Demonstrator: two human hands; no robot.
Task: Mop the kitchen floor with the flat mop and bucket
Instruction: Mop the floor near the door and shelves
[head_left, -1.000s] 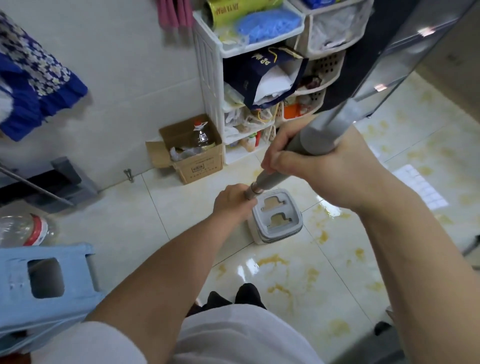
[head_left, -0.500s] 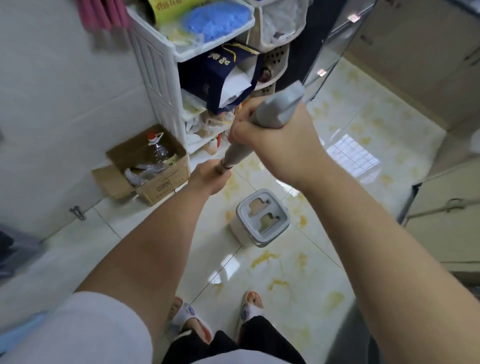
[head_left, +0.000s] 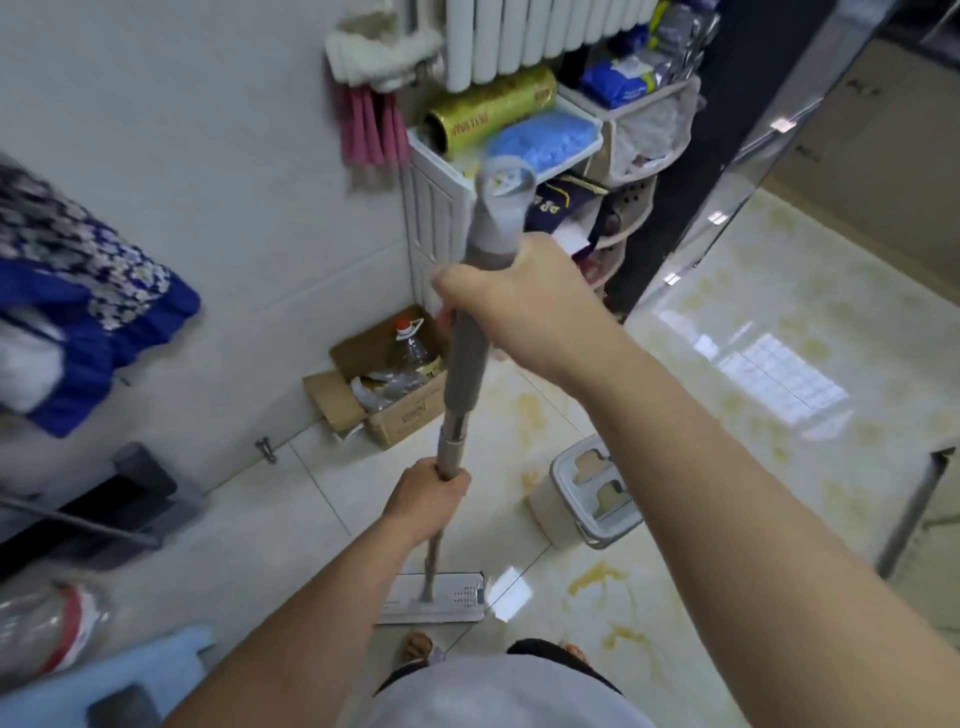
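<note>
The flat mop stands nearly upright in front of me. Its grey handle (head_left: 467, 364) runs from the upper middle down to the white flat mop head (head_left: 447, 597), which lies flat on the pale tiled floor (head_left: 270, 525) just ahead of my feet. My right hand (head_left: 519, 296) grips the thick upper grip of the handle. My left hand (head_left: 426, 499) holds the thinner pole lower down. The small beige bucket (head_left: 550, 514) with a grey slotted lid stands on the floor to the right of the mop head, apart from it.
A cardboard box (head_left: 395, 415) with an oil bottle sits against the wall behind the mop. A white shelf unit (head_left: 436, 218) full of goods stands behind it. A blue plastic stool (head_left: 104, 675) is at lower left. Yellow stains (head_left: 592, 577) mark the floor near the bucket.
The handle has swung from a slant over the bucket to nearly upright, and the mop head now shows flat on the floor left of the bucket. Both hands keep their grip.
</note>
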